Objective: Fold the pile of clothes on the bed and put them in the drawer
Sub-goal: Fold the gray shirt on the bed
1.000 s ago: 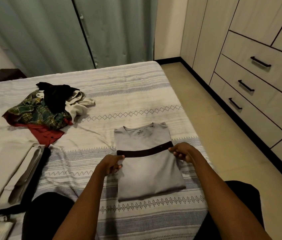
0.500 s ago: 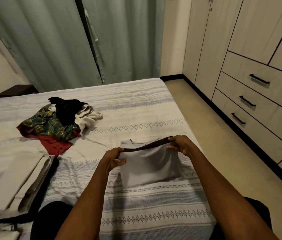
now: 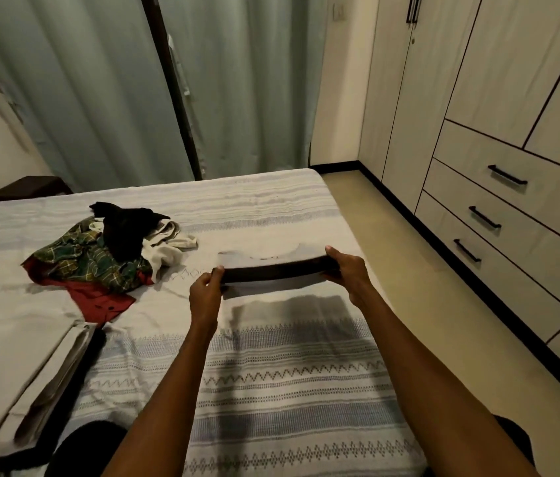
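You are holding the folded grey T-shirt with a dark band (image 3: 273, 271) above the striped bed (image 3: 289, 373), your left hand (image 3: 204, 297) and right hand (image 3: 349, 270) each pinching an end; no writing is legible.

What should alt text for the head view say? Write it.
Both hands, left hand and right hand, hold a folded grey T-shirt above a striped bed. An unfolded clothes pile lies to the left; closed drawers stand right.
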`<state>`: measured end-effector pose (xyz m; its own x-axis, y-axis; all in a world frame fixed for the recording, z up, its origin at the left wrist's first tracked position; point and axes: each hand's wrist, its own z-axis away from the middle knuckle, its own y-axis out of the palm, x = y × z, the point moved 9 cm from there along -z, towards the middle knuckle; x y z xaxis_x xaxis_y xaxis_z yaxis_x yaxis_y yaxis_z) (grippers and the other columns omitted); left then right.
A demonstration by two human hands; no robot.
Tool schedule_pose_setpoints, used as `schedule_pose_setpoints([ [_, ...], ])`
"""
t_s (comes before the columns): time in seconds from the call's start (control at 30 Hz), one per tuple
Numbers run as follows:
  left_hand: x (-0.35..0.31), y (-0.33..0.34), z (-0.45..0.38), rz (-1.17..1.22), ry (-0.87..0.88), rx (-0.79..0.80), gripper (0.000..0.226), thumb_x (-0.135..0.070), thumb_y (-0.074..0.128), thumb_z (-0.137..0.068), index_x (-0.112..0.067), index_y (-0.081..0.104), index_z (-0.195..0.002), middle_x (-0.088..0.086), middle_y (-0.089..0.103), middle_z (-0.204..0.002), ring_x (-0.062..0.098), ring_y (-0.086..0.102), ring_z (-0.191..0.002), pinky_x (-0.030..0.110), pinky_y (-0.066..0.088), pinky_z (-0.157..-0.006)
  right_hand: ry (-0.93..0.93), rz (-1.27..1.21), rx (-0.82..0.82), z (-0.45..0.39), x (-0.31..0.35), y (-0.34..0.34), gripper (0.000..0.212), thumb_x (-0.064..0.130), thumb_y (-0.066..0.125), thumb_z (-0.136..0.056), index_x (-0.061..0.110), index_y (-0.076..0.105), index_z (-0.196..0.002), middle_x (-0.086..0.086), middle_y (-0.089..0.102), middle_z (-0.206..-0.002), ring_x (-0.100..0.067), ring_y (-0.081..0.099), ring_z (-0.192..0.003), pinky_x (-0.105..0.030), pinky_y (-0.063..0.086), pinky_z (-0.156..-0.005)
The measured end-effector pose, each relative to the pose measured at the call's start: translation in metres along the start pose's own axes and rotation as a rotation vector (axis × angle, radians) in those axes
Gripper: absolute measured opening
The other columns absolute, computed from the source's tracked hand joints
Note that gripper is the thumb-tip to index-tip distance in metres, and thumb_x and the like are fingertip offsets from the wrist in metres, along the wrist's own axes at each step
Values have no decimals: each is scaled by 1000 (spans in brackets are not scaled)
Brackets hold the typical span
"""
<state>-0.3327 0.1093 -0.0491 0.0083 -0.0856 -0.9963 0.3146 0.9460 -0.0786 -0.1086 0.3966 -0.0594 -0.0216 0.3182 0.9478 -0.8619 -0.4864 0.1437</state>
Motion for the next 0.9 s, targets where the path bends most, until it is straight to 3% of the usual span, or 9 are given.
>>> schedule_pose_setpoints([
  [0.13,71,-21,60,-223,85,99,31,-35,62,-96,-10,72,-82,5,68,-75,25,66,-73,33,51,-68,179,240,-81,14,-105,-41,42,41,83,-77,2,70,-84,-20,74,-95,-35,73,-86,-53,60,-83],
  [0.2,120,-35,90,-360,50,157,51,-49,58,-89,-4,69,-68,10,65,-61,29,64,-60,35,48,-56,257,408,-85,42,-147,-55,41,42,79,-81,3,68,-80,-18,74,-86,-29,73,-71,-43,63,-72],
  [0.27,149,-42,107,-473,44,171,58,-57,50,-84,-7,62,-57,6,59,-51,19,59,-51,35,45,-53,224,558,-113,64,-159,-61,42,42,71,-89,2,67,-77,-13,70,-71,-23,68,-55,-28,55,-51],
  [0.33,144,-42,111,-563,64,104,46,-52,51,-89,-16,65,-64,-1,64,-63,17,63,-63,35,49,-61,78,722,-206,71,-149,-62,33,41,64,-93,7,68,-89,-12,69,-87,-30,68,-76,-31,55,-65],
  [0.43,124,-38,105,-662,49,-25,33,-36,58,-97,-10,62,-116,11,63,-114,30,61,-102,39,49,-86,-146,919,-223,74,-130,-38,37,29,64,-89,16,61,-124,-9,59,-124,-32,56,-111,-40,45,-90],
  [0.6,105,11,87,-906,330,206,56,-46,37,-97,-9,54,-135,15,57,-135,33,53,-122,42,43,-102,-466,1178,53,67,-128,23,56,44,45,-95,12,52,-140,-11,54,-139,-32,50,-128,-44,39,-102],
  [0.67,113,32,81,-1053,372,324,68,-55,25,-98,-13,37,-151,13,37,-156,33,34,-142,46,31,-115,-485,1325,228,61,-141,46,67,52,31,-99,12,36,-153,-12,36,-158,-34,31,-146,-48,28,-115],
  [0.77,146,36,72,-1144,146,431,79,-65,18,-98,-17,7,-160,9,-4,-167,35,0,-152,50,7,-122,-408,1426,366,53,-161,58,69,53,31,-105,17,12,-161,-4,6,-169,-25,1,-155,-47,4,-124],
  [0.9,169,30,70,-1096,58,473,80,-68,25,-97,-26,-2,-159,0,-15,-166,33,-4,-153,51,2,-122,-368,1459,309,42,-169,34,73,64,19,-102,26,3,-161,5,-5,-169,-18,-6,-155,-51,0,-123],
])
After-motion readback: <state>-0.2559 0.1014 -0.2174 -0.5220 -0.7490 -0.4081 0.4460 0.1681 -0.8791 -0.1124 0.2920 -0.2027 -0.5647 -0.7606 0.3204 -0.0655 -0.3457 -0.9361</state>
